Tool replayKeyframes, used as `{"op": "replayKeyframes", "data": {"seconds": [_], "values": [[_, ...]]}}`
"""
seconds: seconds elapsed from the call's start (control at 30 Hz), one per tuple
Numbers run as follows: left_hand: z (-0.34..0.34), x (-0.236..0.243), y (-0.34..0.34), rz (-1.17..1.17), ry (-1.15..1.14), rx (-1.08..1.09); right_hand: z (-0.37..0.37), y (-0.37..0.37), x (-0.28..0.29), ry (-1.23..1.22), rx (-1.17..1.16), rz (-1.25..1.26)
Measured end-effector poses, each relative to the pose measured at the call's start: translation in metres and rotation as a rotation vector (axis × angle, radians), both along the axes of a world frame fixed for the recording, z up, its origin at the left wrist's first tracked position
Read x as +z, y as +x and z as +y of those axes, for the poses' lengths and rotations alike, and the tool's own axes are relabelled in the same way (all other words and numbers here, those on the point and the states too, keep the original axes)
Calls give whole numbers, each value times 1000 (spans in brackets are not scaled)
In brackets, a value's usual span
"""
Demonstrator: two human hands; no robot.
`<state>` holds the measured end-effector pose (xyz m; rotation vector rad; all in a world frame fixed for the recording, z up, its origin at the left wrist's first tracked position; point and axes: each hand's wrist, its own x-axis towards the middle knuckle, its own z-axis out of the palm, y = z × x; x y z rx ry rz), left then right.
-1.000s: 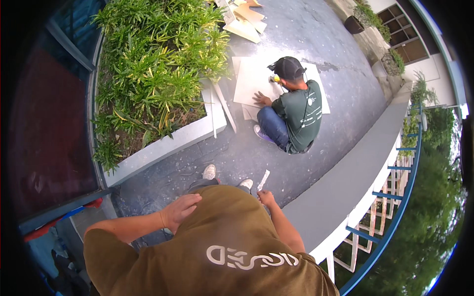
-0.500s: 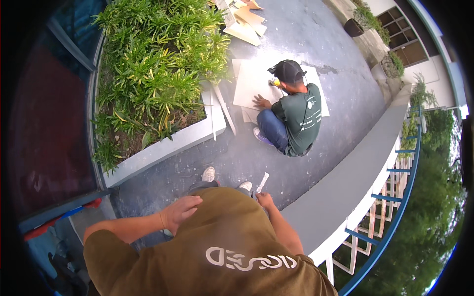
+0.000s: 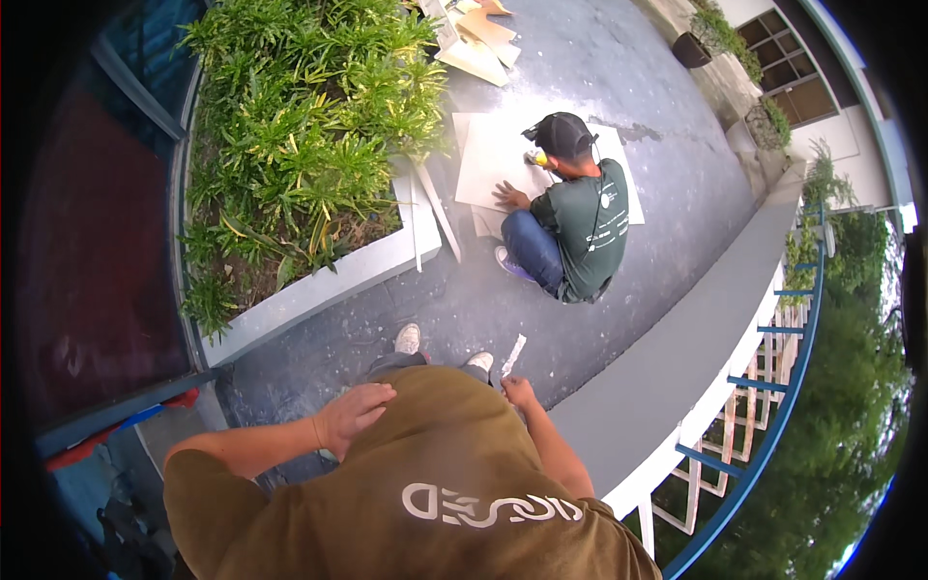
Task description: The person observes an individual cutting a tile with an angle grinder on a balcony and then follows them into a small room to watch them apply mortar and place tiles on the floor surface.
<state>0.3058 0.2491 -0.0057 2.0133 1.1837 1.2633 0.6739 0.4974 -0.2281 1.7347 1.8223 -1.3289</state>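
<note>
My left hand (image 3: 356, 418) lies against the side of my brown shirt (image 3: 425, 425), its fingers stretched out and holding nothing. Low at my other side, my right hand (image 3: 519, 391) is closed round the lower end of a narrow whitish strip (image 3: 513, 355), which points up and away from me; its exact kind is unclear. Ahead, a co-worker (image 3: 592, 222) in a dark cap and green shirt squats over a large pale board (image 3: 480, 162). One of that person's hands lies flat on the board, and the other holds a small yellow tool (image 3: 538, 158), partly hidden.
A planter with a white kerb (image 3: 324, 287) and leafy plants (image 3: 319, 126) borders the left. Long pale strips (image 3: 439, 213) lean by its corner. Board offcuts (image 3: 480, 43) lie farther back. A grey-topped low wall (image 3: 667, 353) and blue railing (image 3: 773, 425) run along the right.
</note>
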Motion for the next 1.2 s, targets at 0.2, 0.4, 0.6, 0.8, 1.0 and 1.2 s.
{"op": "replayKeyframes", "data": {"seconds": [0.2,0.4,0.6,0.8,1.0,1.2], "values": [[4,0,-1,-12,17,-6,4,1,-8,-5,3,-12],[4,2,-2,-7,9,-1,4,-4,-6,-9,9,-23],[6,3,-3,-12,2,-11,4,1,-15,29,28,-16],[4,2,-1,-20,-11,2,7,-3,-5,1,19,-26],[6,2,-3,-29,-14,-1,16,1,-13,-45,-14,-19],[7,2,-5,-3,-20,4,20,-2,-19,-21,-49,20]]}}
